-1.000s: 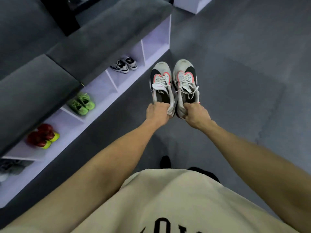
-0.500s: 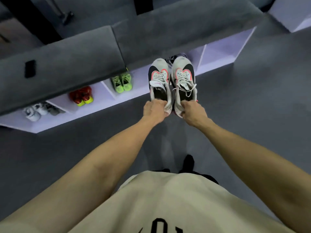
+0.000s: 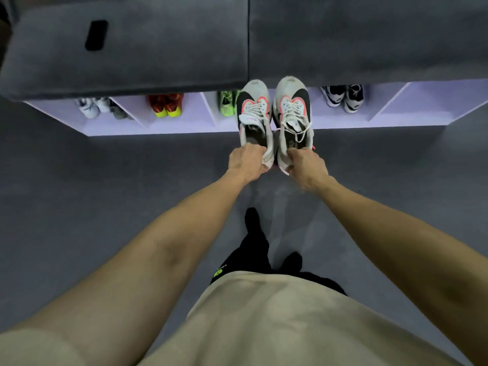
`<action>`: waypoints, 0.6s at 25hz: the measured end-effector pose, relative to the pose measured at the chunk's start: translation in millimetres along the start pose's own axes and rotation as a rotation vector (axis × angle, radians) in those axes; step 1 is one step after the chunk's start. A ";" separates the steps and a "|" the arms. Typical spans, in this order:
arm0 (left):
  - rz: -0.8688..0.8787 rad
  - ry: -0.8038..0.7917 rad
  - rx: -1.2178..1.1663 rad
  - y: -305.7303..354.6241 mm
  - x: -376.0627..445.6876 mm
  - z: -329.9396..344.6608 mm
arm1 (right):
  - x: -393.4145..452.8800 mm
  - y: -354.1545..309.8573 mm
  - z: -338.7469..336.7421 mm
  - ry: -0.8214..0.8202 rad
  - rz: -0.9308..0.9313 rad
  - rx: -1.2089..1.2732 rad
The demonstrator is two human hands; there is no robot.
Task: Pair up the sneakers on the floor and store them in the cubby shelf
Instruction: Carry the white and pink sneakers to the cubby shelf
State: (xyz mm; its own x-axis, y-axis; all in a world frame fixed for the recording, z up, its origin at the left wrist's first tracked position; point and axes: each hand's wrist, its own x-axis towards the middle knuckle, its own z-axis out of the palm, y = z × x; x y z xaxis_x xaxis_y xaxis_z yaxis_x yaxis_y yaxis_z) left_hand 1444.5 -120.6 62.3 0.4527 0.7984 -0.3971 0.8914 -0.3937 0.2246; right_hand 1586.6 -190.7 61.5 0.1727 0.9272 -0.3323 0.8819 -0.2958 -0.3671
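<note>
As the person squares up to the shelf, the pair hangs ready.

Left hand [image 3: 247,163] grips the left sneaker [image 3: 254,120], right hand [image 3: 306,165] the right sneaker [image 3: 293,112], now centre frame before the cubby shelf [image 3: 184,126], which sat upper left a second ago; storing looks next.

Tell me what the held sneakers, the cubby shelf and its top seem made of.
Held sneakers: likely mesh or synthetic uppers, matte, with woven white laces. Cubby shelf: smooth painted or laminated board, judging by its flat pale panels. Shelf top: grey plush fabric, apparently cushions; soft nap and a seam show.
</note>
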 end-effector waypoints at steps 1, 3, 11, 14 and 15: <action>-0.001 -0.011 -0.016 -6.3 14.4 0.5 | 15.6 -1.0 2.3 -0.014 0.009 -0.011; -0.001 -0.031 -0.042 -15.7 41.0 4.1 | 43.7 1.9 9.6 -0.036 0.021 -0.028; -0.060 -0.080 -0.066 -55.7 170.1 100.8 | 169.9 56.2 109.8 -0.071 0.005 -0.011; -0.086 -0.058 -0.071 -73.0 227.7 155.7 | 225.8 85.7 165.1 -0.057 -0.016 0.004; -0.094 -0.043 -0.075 -79.6 248.7 175.0 | 245.9 95.1 183.9 -0.061 -0.018 0.001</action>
State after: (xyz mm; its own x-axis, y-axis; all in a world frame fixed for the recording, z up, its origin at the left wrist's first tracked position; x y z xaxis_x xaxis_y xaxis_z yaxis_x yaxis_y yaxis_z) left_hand 1490.1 29.5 -210.1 0.3690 0.8095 -0.4567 0.9265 -0.2813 0.2500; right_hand 1632.3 -33.1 -214.9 0.1296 0.9168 -0.3778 0.8840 -0.2794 -0.3747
